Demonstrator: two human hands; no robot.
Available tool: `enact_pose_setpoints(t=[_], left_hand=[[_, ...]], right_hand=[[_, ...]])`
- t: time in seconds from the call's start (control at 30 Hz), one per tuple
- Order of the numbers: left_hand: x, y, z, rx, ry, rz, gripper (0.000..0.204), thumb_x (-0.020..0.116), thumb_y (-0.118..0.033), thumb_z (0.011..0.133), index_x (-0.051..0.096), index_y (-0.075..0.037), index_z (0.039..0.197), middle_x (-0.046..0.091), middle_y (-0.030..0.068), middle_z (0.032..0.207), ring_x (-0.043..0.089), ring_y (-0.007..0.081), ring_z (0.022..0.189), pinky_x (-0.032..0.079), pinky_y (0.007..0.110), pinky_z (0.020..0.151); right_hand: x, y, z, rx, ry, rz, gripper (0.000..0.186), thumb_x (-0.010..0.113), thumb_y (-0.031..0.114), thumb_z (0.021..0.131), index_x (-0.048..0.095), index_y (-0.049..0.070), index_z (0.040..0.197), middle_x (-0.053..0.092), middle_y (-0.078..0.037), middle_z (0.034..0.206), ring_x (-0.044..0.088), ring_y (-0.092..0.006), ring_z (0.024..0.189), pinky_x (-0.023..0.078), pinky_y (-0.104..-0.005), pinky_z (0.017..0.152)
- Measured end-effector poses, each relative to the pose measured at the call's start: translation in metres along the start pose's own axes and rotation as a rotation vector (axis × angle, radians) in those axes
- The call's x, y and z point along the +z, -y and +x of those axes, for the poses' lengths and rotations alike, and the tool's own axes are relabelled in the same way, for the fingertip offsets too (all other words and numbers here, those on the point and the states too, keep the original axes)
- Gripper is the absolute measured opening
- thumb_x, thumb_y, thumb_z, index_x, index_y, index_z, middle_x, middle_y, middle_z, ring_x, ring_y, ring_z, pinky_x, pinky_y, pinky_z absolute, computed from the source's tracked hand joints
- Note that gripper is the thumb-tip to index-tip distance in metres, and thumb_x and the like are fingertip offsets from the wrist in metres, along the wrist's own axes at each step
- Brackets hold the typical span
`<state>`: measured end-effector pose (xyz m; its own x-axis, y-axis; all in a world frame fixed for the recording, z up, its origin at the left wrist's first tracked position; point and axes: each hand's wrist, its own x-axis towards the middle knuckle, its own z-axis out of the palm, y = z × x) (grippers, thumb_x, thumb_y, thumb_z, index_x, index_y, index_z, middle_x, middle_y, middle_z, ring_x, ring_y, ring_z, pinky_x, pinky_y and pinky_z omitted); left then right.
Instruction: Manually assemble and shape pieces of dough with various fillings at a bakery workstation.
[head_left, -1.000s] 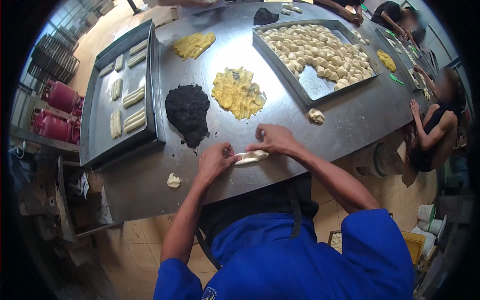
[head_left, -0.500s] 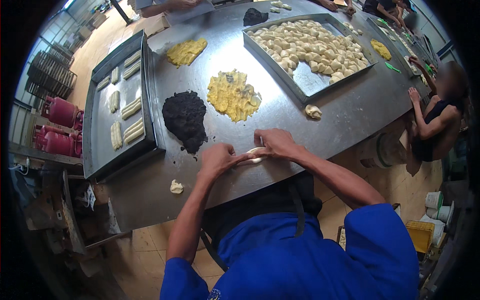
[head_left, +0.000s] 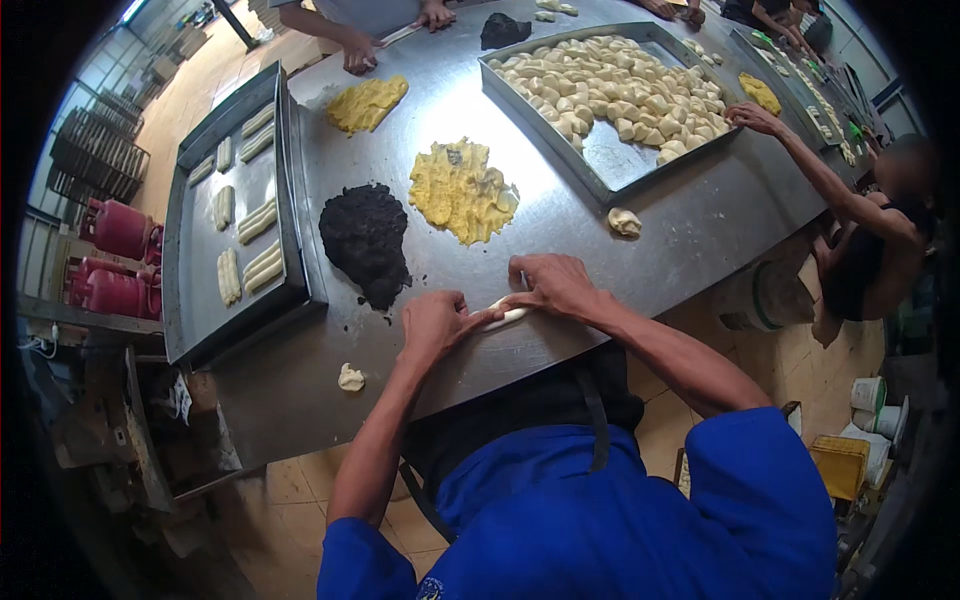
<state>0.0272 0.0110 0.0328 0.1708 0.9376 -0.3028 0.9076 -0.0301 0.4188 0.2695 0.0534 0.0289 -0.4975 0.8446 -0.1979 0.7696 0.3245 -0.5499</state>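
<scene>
Near the front edge of the steel table, my left hand and my right hand pinch a short roll of pale dough between them. The fingers of both hands are curled around its ends, hiding part of it. Just beyond my left hand lies a mound of black filling, with crumbs around it. A yellow paste patch is spread on the steel beyond my hands. One loose dough piece sits to the left of my left forearm, another dough piece beyond my right hand.
At left stands a deep tray with several shaped dough strips. A large tray of dough pieces lies far right, a co-worker's hand at its edge. Another person's hands work across the table. More yellow paste lies far left.
The co-worker at right has reached out to the large tray. Across the table, a person's hands have come down onto the surface with a dough strip. My hands have barely shifted.
</scene>
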Motion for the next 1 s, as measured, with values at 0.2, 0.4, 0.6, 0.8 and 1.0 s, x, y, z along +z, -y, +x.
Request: enact_pose_setpoints(t=[0.2,0.4,0.6,0.8,1.0], left_hand=[[0.007,0.009,0.002,0.006,-0.048,0.034,0.072,0.073,-0.078,0.073,0.075,-0.006,0.073,0.07,0.0144,0.068,0.07,0.0314,0.067,0.051,0.042,0.064],[0.001,0.012,-0.007,-0.016,-0.101,-0.01,0.067,0.071,-0.074,0.075,0.076,-0.007,0.073,0.069,0.0151,0.068,0.07,0.0328,0.067,0.052,0.044,0.064],[0.024,0.014,0.009,0.122,-0.287,-0.015,0.067,0.07,-0.073,0.077,0.075,-0.007,0.071,0.066,0.0156,0.065,0.068,0.0353,0.065,0.051,0.047,0.063],[0.005,0.017,0.001,0.008,-0.156,-0.089,0.067,0.074,-0.072,0.075,0.073,-0.006,0.067,0.065,0.0158,0.062,0.066,0.0335,0.061,0.048,0.046,0.059],[0.015,0.021,0.008,0.017,-0.24,-0.011,0.069,0.076,-0.073,0.072,0.072,-0.004,0.065,0.065,0.0156,0.062,0.064,0.0327,0.059,0.048,0.045,0.06]], right_hand=[[0.005,-0.001,0.001,-0.024,-0.05,0.056,0.056,0.08,0.062,0.076,0.068,0.012,0.097,0.069,-0.01,0.085,0.068,-0.0308,0.083,0.051,-0.0443,0.073],[0.009,0.001,0.008,-0.125,-0.121,0.015,0.056,0.081,0.063,0.074,0.068,0.013,0.095,0.066,-0.006,0.077,0.065,-0.0254,0.073,0.05,-0.0404,0.066],[0.006,-0.006,0.009,-0.043,-0.116,-0.01,0.053,0.082,0.063,0.074,0.068,0.015,0.092,0.063,-0.004,0.069,0.064,-0.0229,0.065,0.048,-0.0376,0.06],[0.0,0.004,0.016,-0.004,-0.029,-0.046,0.05,0.078,0.062,0.078,0.07,0.014,0.091,0.07,-0.01,0.077,0.069,-0.0314,0.076,0.05,-0.0458,0.066],[-0.001,0.002,0.02,-0.07,-0.068,-0.034,0.053,0.078,0.064,0.078,0.07,0.013,0.09,0.067,-0.007,0.072,0.068,-0.0273,0.071,0.05,-0.0417,0.065]])
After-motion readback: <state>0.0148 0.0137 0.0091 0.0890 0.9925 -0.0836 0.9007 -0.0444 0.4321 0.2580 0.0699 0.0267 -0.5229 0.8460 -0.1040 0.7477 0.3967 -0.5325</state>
